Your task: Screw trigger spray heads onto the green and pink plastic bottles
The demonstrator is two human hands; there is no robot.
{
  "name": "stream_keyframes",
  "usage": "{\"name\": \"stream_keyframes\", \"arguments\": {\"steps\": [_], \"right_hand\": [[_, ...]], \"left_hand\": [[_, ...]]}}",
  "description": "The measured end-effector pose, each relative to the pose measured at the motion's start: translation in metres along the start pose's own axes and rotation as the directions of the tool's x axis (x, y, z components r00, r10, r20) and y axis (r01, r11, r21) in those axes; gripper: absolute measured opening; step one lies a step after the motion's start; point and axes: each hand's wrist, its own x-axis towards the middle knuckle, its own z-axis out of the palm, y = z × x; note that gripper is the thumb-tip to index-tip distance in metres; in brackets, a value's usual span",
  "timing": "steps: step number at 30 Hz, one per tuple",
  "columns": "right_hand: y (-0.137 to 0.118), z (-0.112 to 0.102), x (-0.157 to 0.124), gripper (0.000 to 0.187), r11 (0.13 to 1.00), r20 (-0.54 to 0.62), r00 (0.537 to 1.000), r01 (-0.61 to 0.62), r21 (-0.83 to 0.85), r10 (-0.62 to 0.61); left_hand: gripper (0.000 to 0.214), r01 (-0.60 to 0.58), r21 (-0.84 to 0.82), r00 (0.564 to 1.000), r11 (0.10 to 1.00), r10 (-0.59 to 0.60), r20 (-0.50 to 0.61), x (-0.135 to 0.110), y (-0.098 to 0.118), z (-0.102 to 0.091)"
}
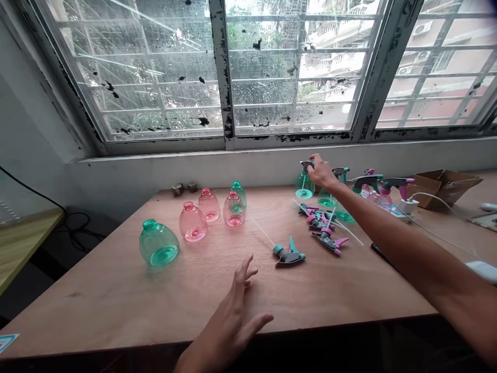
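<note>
My right hand [323, 172] reaches to the back of the table, its fingers closed around the trigger head of a green spray bottle [304, 187] that stands upright by the wall. My left hand [235, 308] hovers palm inward near the front edge, fingers apart, holding nothing. Just beyond it lies a loose grey-and-green trigger spray head [289, 257] with its tube pointing back left. Several grey-and-pink spray heads [326, 240] lie in a pile below my right forearm. Left of centre stand open-necked bottles: a green bottle [158, 244], three pink ones, including a pink bottle [193, 224], and a green bottle [239, 191] behind.
More spray bottles with heads on, one with a pink trigger [396, 185], stand partly behind my right arm. Farther right are an open cardboard box [442, 189], a white power strip [407, 206] and cables. Two small dark blocks [177, 190] sit near the wall below the window.
</note>
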Motion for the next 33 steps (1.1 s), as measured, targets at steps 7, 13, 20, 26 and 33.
{"name": "stream_keyframes", "arguments": {"steps": [7, 13, 20, 26, 33], "right_hand": [[0.011, 0.029, 0.013, 0.029, 0.976, -0.045, 0.981, -0.192, -0.098, 0.188], [0.003, 0.020, -0.003, 0.059, 0.972, -0.005, 0.989, -0.144, -0.185, 0.146], [-0.031, 0.016, -0.109, 0.070, 0.981, 0.228, 0.965, 0.161, -0.110, -0.133], [-0.050, 0.009, -0.234, 0.055, 0.932, 0.506, 0.790, 0.348, 0.098, -0.348], [-0.039, 0.027, -0.275, 0.043, 0.937, 0.341, 0.873, 0.333, 0.102, -0.347]], "left_hand": [[0.087, -0.031, -0.015, 0.999, 0.999, 0.031, 0.035, -0.003, -0.004, -0.004], [0.081, 0.009, -0.052, 0.999, 0.999, -0.006, 0.050, -0.003, -0.002, -0.004], [0.066, -0.026, 0.100, 0.995, 0.995, 0.036, -0.098, 0.003, -0.002, -0.015], [0.060, 0.253, 0.328, 0.560, 0.910, 0.139, -0.817, 0.011, -0.014, -0.087], [0.105, 0.495, 0.376, 0.557, 0.784, 0.046, -0.829, 0.024, -0.026, -0.145]]}}
